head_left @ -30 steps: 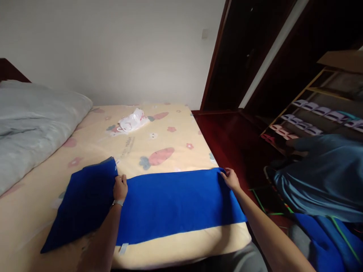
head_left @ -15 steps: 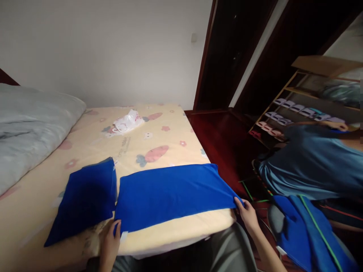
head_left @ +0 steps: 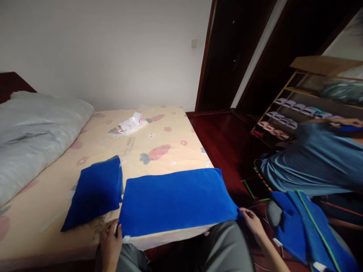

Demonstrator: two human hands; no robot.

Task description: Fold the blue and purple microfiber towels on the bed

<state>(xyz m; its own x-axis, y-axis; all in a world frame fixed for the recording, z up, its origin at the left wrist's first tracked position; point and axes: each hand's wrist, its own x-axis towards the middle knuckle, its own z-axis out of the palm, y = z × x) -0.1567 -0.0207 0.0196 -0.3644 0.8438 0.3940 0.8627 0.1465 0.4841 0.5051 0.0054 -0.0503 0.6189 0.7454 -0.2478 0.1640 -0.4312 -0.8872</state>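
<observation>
A blue towel (head_left: 176,200) lies spread flat across the near edge of the bed (head_left: 159,143). My left hand (head_left: 111,241) pinches its near left corner. My right hand (head_left: 253,223) grips its near right corner, just off the bed's side. To the left of it rests a folded stack of blue towels (head_left: 96,190), apart from both hands.
A grey duvet (head_left: 31,128) is heaped at the left. A white plastic bag (head_left: 131,122) lies at the far end of the bed. More blue cloth (head_left: 300,226) is piled at the right, beside another person in a blue top (head_left: 312,162). A shoe rack (head_left: 295,113) stands beyond.
Both hands have moved from the towel's far corners to its near corners. The view has shifted slightly, and the person at the right has leaned further away.
</observation>
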